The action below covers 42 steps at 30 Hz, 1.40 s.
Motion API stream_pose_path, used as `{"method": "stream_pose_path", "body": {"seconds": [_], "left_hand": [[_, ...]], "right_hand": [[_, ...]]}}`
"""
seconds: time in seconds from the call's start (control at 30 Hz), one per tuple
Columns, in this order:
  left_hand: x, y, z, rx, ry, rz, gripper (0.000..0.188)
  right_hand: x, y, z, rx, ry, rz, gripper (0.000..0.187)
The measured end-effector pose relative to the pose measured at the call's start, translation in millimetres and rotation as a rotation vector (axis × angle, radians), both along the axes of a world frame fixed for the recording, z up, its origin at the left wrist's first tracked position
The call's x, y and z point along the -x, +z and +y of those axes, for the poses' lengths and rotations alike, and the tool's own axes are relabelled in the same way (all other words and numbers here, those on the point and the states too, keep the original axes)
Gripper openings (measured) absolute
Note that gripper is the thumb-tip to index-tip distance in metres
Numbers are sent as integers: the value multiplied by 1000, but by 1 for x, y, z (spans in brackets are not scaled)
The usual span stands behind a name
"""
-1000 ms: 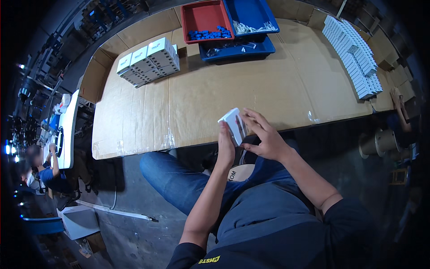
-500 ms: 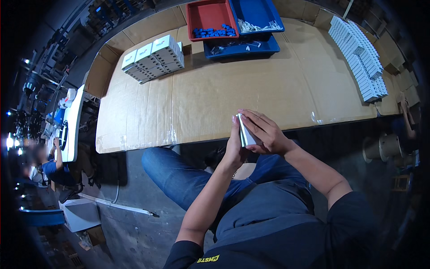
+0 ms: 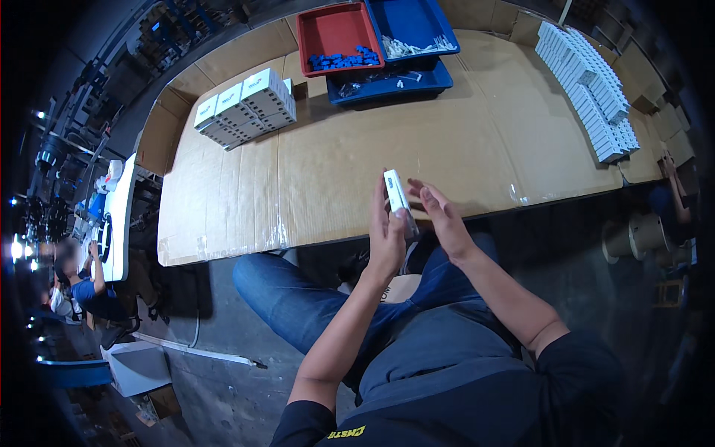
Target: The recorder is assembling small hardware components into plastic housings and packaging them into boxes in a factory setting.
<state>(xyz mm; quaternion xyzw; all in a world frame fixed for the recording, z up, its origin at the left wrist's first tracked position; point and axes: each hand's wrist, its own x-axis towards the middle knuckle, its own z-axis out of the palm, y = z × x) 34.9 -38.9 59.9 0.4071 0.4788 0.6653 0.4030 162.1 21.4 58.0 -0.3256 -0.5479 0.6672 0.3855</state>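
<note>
Your left hand [image 3: 387, 242] pinches a small white box [image 3: 395, 195], thumb on its lower end, fingers wrapped behind it. The box stands nearly upright, narrow face toward you, held in the air just over the near edge of the cardboard-covered table [image 3: 335, 171], around the middle of that edge. Your right hand [image 3: 441, 216] sits just beside the box on its right, fingers spread and loosely open, palm turned toward the box; can't tell whether any fingertip actually touches it

On the table:
- stack of white boxes [image 3: 246, 108] near the far left corner, laid in tight rows
- long row of white boxes [image 3: 588, 89] running along the right edge, from the far right corner down toward the near right corner
- red tray [image 3: 316, 33] at the far edge, middle, with small blue parts [image 3: 344, 59] in its near part
- blue tray [image 3: 428, 22] just right of the red one, white parts [image 3: 408, 48] inside
- a second blue tray [image 3: 387, 83] in front of those two, touching or tucked under them, with a few small bits in it, too small to tell what

The middle of the table is bare cardboard with a taped seam running front to back on the left. You're seated, knees in jeans under the near edge

Another person [image 3: 74, 279] sits well off to the left, beside a white table [image 3: 115, 216]
</note>
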Motion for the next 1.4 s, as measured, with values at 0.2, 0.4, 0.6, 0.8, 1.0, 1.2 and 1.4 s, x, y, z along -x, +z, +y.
{"method": "stream_pose_path", "body": {"seconds": [0.2, 0.4, 0.6, 0.8, 1.0, 1.2, 1.4], "left_hand": [[2, -25, 1, -187, 155, 237, 95], [9, -32, -2, -202, 274, 335, 91], [14, -35, -6, -191, 314, 309, 82], [15, -39, -7, -165, 308, 271, 83], [32, -50, 7, -188, 201, -539, 71], [47, -52, 50, -90, 132, -378, 57], [81, -61, 58, 155, 156, 502, 65]], "right_hand": [[29, 16, -36, 259, -31, 175, 54], [40, 17, -45, 191, -73, 147, 47], [37, 10, -50, 38, -49, 6, 39], [37, 6, -44, 19, -5, -10, 38], [16, -24, 9, 451, -184, 61, 39], [8, -60, 80, -121, -191, -142, 33], [-7, -66, 121, -518, -417, -571, 42]]}}
